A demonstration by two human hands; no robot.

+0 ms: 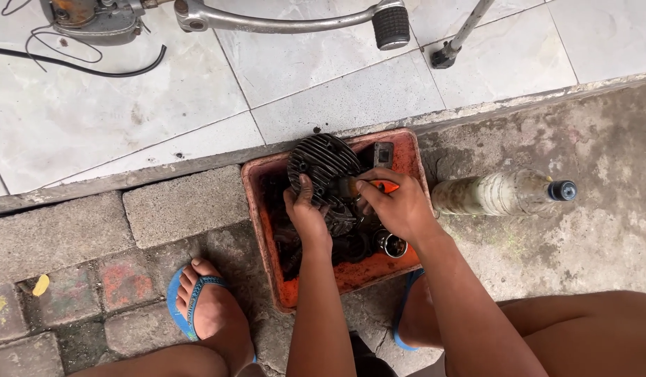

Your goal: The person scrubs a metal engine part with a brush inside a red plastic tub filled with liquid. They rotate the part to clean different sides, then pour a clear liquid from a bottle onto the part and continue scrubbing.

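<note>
Bare arms and legs; blue flip-flops point(190, 307) (both feet), no sleeves.

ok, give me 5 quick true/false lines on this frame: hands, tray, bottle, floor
1. The left hand rests on a finned metal cylinder head. True.
2. The right hand is empty. False: it holds a tool with an orange handle.
3. The cylinder head sits over an orange tray. True.
4. The bottle stands upright inside the tray. False: it lies on its side on the concrete, right of the tray.
5. A black cable lies on the pale tiles. True.
</note>
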